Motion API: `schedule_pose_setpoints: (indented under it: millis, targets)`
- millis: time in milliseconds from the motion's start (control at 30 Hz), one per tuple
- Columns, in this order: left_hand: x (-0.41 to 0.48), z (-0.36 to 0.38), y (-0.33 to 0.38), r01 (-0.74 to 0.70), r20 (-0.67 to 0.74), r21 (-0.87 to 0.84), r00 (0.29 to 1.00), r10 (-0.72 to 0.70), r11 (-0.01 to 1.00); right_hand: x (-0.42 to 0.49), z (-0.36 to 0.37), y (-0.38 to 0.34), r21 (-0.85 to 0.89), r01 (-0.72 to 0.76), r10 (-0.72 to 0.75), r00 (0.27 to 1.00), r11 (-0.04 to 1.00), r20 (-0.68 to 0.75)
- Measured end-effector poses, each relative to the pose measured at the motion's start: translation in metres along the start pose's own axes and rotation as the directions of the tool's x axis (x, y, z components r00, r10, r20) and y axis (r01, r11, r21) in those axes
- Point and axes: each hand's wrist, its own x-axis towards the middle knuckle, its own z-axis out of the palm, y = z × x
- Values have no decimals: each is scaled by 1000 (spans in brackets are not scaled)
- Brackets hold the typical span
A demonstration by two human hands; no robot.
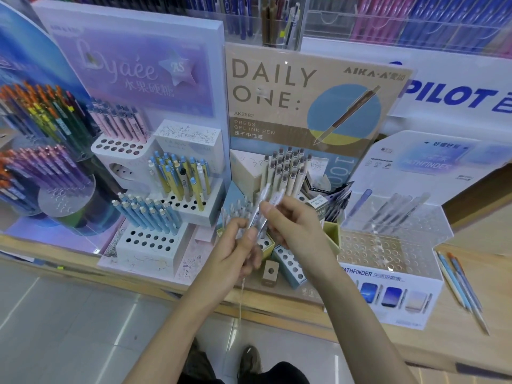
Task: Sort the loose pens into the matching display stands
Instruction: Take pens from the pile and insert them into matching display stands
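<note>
Here, left hand (241, 246): fingers curled, thumb pressed on the lower end of the clear pens (261, 200).
right hand (295, 225): just beside the left hand; thumb and forefinger pinch the same clear pens higher up.
clear pens: clamped between both hands, tilted with their tops up and away from the person; blur hides how many there are.
Daily One stand (304, 87): straight behind both hands; its beige pens (288, 169) stand upright just beyond the tops of the held pens.
Lyaée stand (133, 65): to the left of the left hand; pink pens (122, 123) on the far tier, yellow-and-blue pens (177, 173) on the middle tier, blue pens (149, 214) nearest, all in white blocks with round holes.
Pathfinder stand (415, 289): to the right of the right hand; a clear tray of holes, with frosted pens (399, 209) leaning at its back.
loose pens (457, 281): well to the right of the right hand, lying flat on the bench (448, 347) just beside the Pathfinder stand.
round rack (61, 200): far left, well apart from the left hand, carrying orange and purple pens.
bench: wooden, under all the stands, beneath both forearms.
</note>
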Motion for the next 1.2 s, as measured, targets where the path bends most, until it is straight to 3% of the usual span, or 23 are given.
schedule_pose_setpoints:
  millis: [200, 367, 500, 733, 933, 1067, 1200]
  targets:
    - [-21, -12, -38, -23, -65, 407, 996, 54, 913, -25, -1, 42, -202, 16, -2, 998, 979, 67]
    - [-28, -15, -65, 55, -233, 519, 969, 80, 853, -43, 3, 64, -373, 29, -15, 999, 927, 40]
    - [-31, -24, -70, 98, -360, 490, 928, 99, 866, -32, -2, 67, -452, 17, -106, 980, 892, -171]
    - [-28, -30, -70, 82, -337, 488, 936, 101, 869, -3, 1, 83, -490, -30, -128, 950, 871, -286]
    - [-27, -32, -69, 87, -347, 445, 934, 82, 891, 5, -6, 87, -559, -37, -153, 945, 829, -290]
    - [-26, -35, -69, 97, -354, 410, 933, 61, 907, 6, 8, 92, -611, -1, -155, 967, 792, -202]
    - [-25, -37, -66, 89, -357, 404, 932, 67, 910, 12, 19, 94, -639, -68, -51, 985, 766, -166]
